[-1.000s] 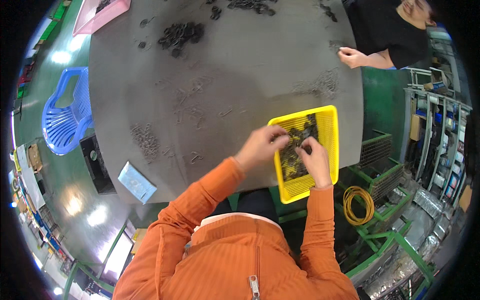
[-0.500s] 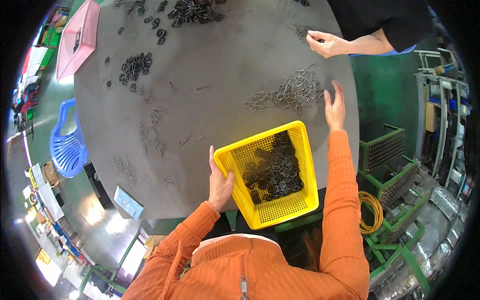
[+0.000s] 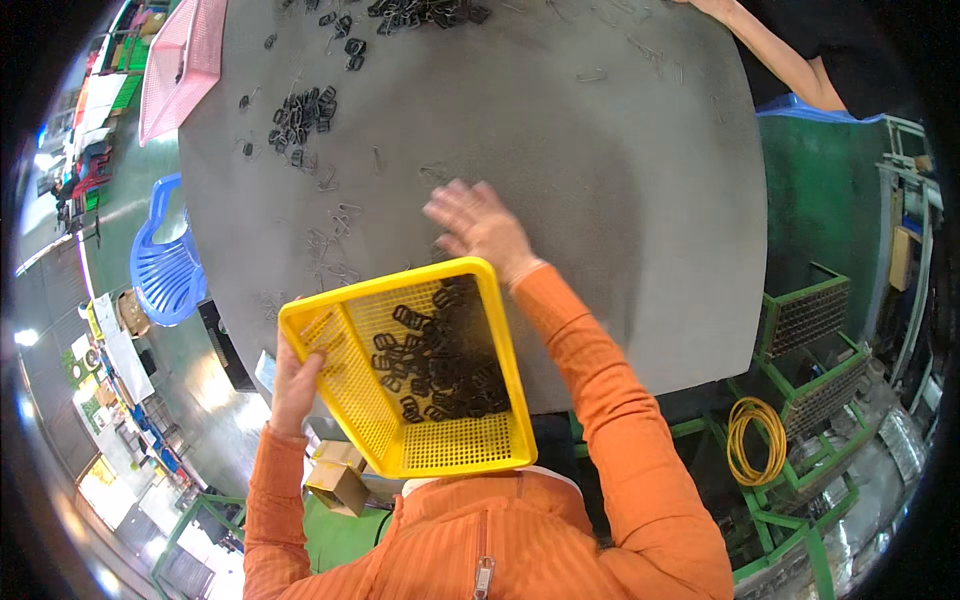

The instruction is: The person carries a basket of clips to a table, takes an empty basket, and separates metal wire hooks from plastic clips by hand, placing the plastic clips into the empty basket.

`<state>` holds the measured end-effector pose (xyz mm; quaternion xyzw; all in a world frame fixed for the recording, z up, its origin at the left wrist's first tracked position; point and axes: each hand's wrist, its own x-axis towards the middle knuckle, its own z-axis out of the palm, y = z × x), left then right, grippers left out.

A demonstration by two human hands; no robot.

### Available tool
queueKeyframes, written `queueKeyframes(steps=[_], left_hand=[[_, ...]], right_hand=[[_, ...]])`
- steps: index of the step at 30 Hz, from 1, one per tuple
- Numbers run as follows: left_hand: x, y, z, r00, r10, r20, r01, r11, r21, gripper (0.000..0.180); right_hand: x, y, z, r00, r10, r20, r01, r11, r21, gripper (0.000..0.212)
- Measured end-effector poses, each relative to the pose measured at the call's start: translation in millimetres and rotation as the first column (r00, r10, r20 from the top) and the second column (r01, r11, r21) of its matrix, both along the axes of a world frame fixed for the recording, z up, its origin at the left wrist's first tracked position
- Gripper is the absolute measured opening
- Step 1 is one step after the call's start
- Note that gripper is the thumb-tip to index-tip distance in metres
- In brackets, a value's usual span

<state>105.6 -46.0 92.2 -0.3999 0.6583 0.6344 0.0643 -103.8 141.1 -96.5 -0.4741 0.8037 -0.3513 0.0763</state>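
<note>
My left hand grips the left rim of a yellow plastic basket, thumb over the edge. The basket is tilted at the table's near edge, close to my body. Inside it lies a heap of small black clip-like pieces. My right hand is stretched out over the table just beyond the basket's far rim, fingers extended and slightly blurred; nothing shows in it. A bent wire piece lies by its fingertips. More thin wire hooks are scattered left of it, some near the basket's far left corner.
Black pieces lie in a small pile and a larger one on the grey table. A pink basket stands at the far left, a blue chair beside the table. Another person's arm reaches in at far right.
The basket has moved left with my left hand. My right hand swept left from the right side of the table; the wire hook pile there is no longer seen. The other person's hand moved farther away.
</note>
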Motion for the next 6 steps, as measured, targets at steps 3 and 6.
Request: queueKeyframes(steps=[3,6], left_hand=[[11,-10,15,0.999,0.037,0.027,-0.038,0.999,0.005,0.065],[20,-4,6,0.999,-0.032,-0.042,0.032,0.999,-0.010,0.067]], right_hand=[[18,1,15,0.992,0.103,0.069,-0.096,0.990,-0.105,0.039],[4,34,30,0.953,-0.145,0.266,0.184,0.974,-0.130,0.037]])
